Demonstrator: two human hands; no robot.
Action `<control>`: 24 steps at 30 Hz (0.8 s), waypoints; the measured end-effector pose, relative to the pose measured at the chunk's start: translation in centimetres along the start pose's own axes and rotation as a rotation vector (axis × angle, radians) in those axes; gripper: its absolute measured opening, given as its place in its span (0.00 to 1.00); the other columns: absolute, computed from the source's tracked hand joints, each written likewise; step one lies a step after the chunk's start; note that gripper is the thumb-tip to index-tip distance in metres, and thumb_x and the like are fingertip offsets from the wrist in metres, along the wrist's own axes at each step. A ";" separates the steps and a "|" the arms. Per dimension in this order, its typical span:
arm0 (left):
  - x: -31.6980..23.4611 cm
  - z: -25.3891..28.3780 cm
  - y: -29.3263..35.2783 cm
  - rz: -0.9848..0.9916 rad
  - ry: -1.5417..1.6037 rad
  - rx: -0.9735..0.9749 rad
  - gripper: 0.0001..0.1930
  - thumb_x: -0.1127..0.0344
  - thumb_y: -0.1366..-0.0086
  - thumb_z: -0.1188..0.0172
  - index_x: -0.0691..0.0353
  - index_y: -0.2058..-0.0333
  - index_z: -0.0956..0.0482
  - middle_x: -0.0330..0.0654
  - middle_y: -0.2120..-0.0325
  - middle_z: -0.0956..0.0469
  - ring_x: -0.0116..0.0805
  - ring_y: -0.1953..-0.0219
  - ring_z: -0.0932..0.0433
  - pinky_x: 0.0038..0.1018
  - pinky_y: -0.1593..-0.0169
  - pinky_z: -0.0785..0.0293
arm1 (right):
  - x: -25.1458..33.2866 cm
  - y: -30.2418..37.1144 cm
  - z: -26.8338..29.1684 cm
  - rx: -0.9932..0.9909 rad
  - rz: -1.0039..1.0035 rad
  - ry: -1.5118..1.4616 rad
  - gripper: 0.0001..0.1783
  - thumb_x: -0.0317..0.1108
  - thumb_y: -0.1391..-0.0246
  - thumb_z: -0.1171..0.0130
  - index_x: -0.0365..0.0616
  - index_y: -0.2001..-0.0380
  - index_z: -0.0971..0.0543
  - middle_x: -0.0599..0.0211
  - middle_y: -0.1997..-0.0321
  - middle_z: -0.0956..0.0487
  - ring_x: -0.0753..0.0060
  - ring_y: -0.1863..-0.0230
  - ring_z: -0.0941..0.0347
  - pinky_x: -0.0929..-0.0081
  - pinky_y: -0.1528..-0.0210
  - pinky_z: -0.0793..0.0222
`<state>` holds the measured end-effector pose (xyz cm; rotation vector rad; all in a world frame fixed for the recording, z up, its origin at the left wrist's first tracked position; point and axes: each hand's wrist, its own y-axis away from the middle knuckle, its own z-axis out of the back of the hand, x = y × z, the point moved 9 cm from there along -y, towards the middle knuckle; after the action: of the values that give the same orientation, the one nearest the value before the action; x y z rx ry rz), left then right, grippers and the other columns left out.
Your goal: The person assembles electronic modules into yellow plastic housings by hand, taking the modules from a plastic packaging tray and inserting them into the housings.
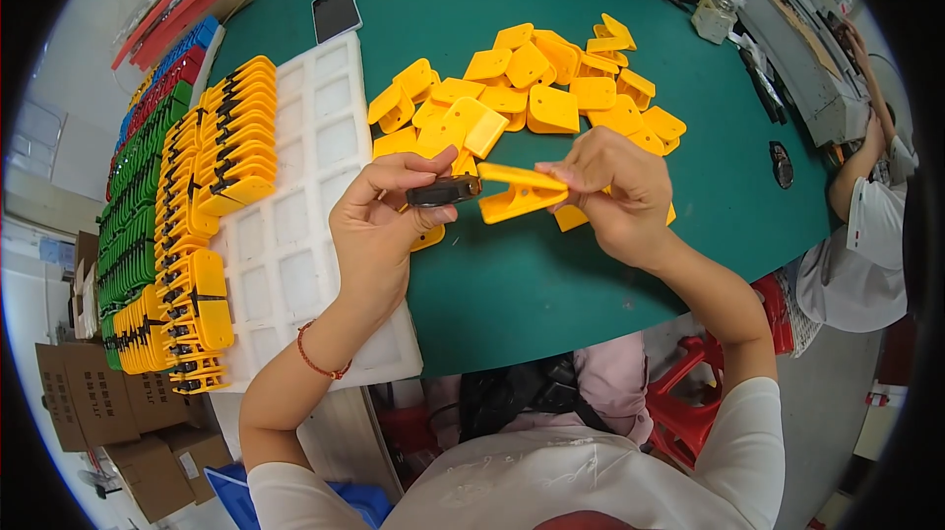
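Observation:
Between the fingers of my left hand (379, 210) is a small black plastic part (440, 192), long and rounded. My right hand (622, 190) pinches a yellow folded plastic piece (514, 197) by its right end. Its open, V-shaped side faces the black part, and the two lie close together; I cannot tell whether they touch. Behind my hands spreads a loose heap of similar yellow pieces (554, 109). A few more lie partly hidden under my hands.
Left of me, a white foam tray (330, 141) with square hollows carries rows of yellow pieces with black parts (239, 136); green ones (133, 210) stand beyond. A phone (337, 14) lies at the back of the green table (512, 304). At right, another person (866, 225) sits near a machine (802, 67).

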<state>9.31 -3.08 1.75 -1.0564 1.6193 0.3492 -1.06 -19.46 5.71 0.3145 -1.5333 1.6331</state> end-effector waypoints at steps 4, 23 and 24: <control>0.5 -1.1 0.3 0.066 -0.009 0.079 0.15 0.89 0.55 0.37 0.66 0.68 0.26 0.48 0.58 0.27 0.45 0.48 0.28 0.32 0.47 0.26 | -0.2 0.4 -0.9 0.011 -0.012 -0.063 0.07 0.11 0.55 0.46 0.34 0.78 0.26 0.64 0.77 0.29 0.75 0.75 0.26 0.80 0.76 0.23; 2.0 -1.1 0.6 0.456 0.246 -0.059 0.16 0.74 0.41 0.40 0.65 0.55 0.33 0.47 0.59 0.26 0.37 0.56 0.23 0.27 0.52 0.26 | -2.7 0.3 -1.3 0.549 -0.056 0.989 0.26 0.50 0.59 0.36 0.38 0.65 0.26 0.56 0.48 0.34 0.50 0.35 0.48 0.53 0.33 0.60; 2.2 -1.0 0.6 0.455 0.247 -0.059 0.16 0.74 0.41 0.40 0.65 0.55 0.33 0.47 0.59 0.26 0.37 0.56 0.23 0.27 0.52 0.26 | -2.8 0.6 -1.1 0.550 -0.055 0.990 0.26 0.50 0.59 0.36 0.38 0.65 0.26 0.56 0.48 0.34 0.50 0.35 0.48 0.53 0.33 0.60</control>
<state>8.27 -4.39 -0.04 -0.7874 2.0844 0.5876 0.59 -19.52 3.15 -0.1676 -0.3307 1.7366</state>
